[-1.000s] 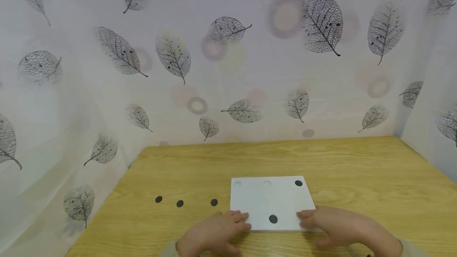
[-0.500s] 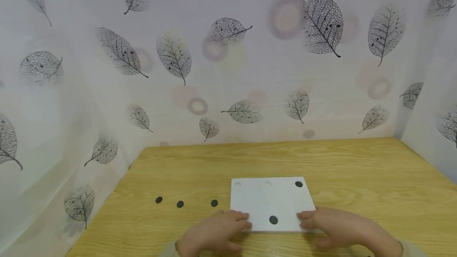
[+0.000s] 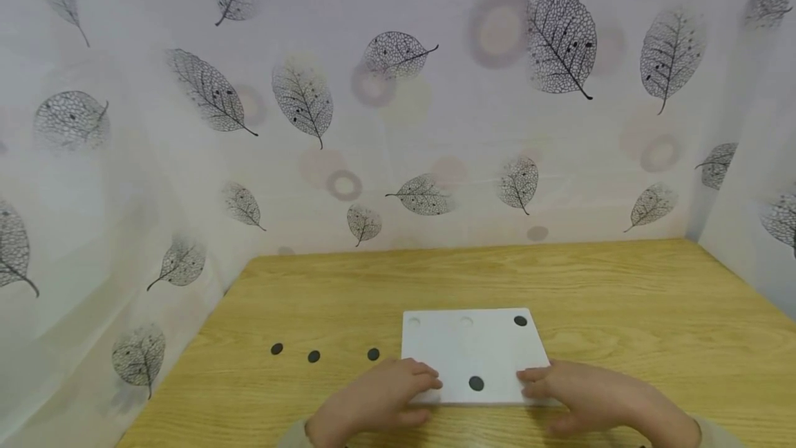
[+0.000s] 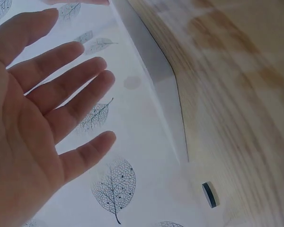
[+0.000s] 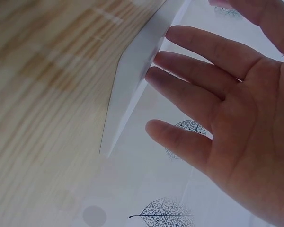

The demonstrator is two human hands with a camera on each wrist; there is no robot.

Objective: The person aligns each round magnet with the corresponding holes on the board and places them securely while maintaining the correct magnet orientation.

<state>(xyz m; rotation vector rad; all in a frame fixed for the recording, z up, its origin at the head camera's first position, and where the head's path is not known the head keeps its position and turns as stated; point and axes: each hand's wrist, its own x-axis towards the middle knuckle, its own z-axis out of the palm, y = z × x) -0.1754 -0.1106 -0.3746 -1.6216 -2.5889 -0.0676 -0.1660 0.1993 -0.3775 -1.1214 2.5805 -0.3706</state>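
A white rectangular board (image 3: pixel 469 351) lies flat on the wooden table. Two black discs sit on it, one at the far right corner (image 3: pixel 520 321) and one near the front edge (image 3: pixel 476 384). Pale round recesses show at its far left and far middle. My left hand (image 3: pixel 382 396) hovers at the board's left front corner, fingers straight and spread, gripping nothing. In the left wrist view those fingers (image 4: pixel 80 101) stand apart from the white edge. My right hand (image 3: pixel 591 393) rests its straight fingertips on the board's right front edge, its thumb pointing toward the front.
To the left of the board, three loose black discs lie in a rough row on the table (image 3: pixel 336 296): a left one (image 3: pixel 276 349), a middle one (image 3: pixel 314 357) and a right one (image 3: pixel 373 354). A leaf-patterned sheet (image 3: pixel 398 137) encloses the back and sides.
My left hand, earlier with fingertips on the board's left edge, has lifted and turned slightly, its fingers drawn together in the head view. The right hand, board and discs have stayed put.
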